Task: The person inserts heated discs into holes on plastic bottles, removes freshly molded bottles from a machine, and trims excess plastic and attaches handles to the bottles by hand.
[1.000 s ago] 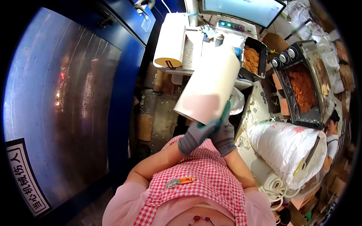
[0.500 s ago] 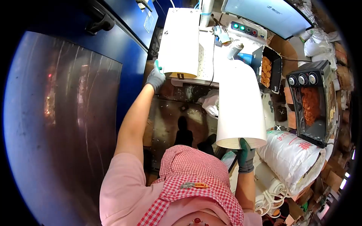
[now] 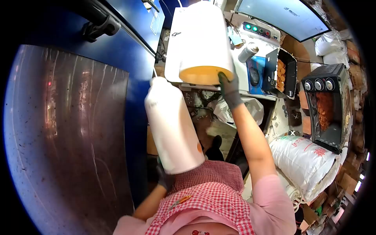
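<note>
A blue machine with a metal panel is filling the left of the frame. A stuffed white sack is lying at the lower right, near a small oven. A white bottle-shaped container is tilting across the middle, its narrow end pointing to the upper left. A white cylinder with a yellow end is occupying the upper middle. The gloved right hand is gripping that cylinder's lower right edge, thumb pressing over the yellow end. The gloved left hand is touching the container's lower end, its fingers mostly hiding; I cannot tell how far they are closing. A black mouse is sitting at the upper right.
</note>
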`<state>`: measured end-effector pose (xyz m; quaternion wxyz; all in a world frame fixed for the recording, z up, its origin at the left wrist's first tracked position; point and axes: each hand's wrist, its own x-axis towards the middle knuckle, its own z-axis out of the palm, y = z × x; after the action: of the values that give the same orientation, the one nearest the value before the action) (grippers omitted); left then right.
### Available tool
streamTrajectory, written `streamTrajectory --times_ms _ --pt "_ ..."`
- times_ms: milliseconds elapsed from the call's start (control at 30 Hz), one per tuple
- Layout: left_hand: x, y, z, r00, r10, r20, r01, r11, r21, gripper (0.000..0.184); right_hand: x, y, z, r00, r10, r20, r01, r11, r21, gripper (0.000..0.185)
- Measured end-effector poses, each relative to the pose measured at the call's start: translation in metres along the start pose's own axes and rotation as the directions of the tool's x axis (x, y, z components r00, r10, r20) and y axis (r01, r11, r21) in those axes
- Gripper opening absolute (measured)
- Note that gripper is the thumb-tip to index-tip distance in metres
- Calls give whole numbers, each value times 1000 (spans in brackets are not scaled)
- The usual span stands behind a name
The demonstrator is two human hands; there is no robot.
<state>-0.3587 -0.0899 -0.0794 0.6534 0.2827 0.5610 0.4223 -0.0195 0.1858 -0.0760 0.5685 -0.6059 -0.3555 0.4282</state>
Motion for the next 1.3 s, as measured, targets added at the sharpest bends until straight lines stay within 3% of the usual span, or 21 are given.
streamTrajectory --times_ms 33,67,100,200,233,300,333,467,500,567,600,633,700,800,900,1300 --pt "-24 26 10 991 123 -55 -70 817 573 43 18 13 19 973 -219 -69 206 967 -152 54" --pt "-39 6 -12 991 131 -10 -73 609 790 42 33 26 30 954 -294 -49 263 907 -328 60" --pt "-50 -8 -20 993 110 -37 -39 616 787 42 41 33 39 932 -363 -14 310 814 -491 66" --pt "-56 -23 -14 988 53 -144 50 773 632 40 35 28 48 966 -255 -36 186 789 -586 68" --pt "-55 -23 -12 986 45 -159 60 800 597 39 41 63 37 977 -212 13 169 737 -655 83" --pt "-51 -22 -9 985 39 -170 64 826 560 38 34 65 33 999 34 25 -1 598 -802 78" --pt "-49 -20 -6 984 35 -175 66 838 541 38 27 67 30 994 -11 107 95 555 -827 76" --pt "-38 -12 2 981 17 -191 75 881 467 36 16 75 32 995 -67 74 98 520 -849 81" --pt "-36 -12 -2 989 20 -149 63 846 530 38 20 75 34 995 -70 71 97 523 -847 81" --pt "-35 -13 -11 1000 7 -23 10 721 693 46 21 75 34 996 73 54 16 440 -898 81" --pt "-35 -21 -16 1000 6 -16 7 716 698 46 18 80 34 999 -29 35 45 456 -889 77" --pt "-33 -27 -19 999 29 -18 -8 717 697 46 17 75 36 999 -28 28 38 459 -887 77" --pt "-34 -39 -22 998 54 -20 -24 717 697 46 16 65 41 993 119 -8 -52 370 -928 76" --pt "-26 -29 -8 982 175 -71 -86 747 659 31 12 63 44 1000 22 11 2 374 -928 77" --pt "-28 -17 -1 990 122 -67 -47 746 664 27 12 46 46 986 164 14 -45 353 -935 80" --pt "-33 -24 -1 992 42 -121 47 763 644 27 11 40 48 994 109 -15 -44 275 -960 78"
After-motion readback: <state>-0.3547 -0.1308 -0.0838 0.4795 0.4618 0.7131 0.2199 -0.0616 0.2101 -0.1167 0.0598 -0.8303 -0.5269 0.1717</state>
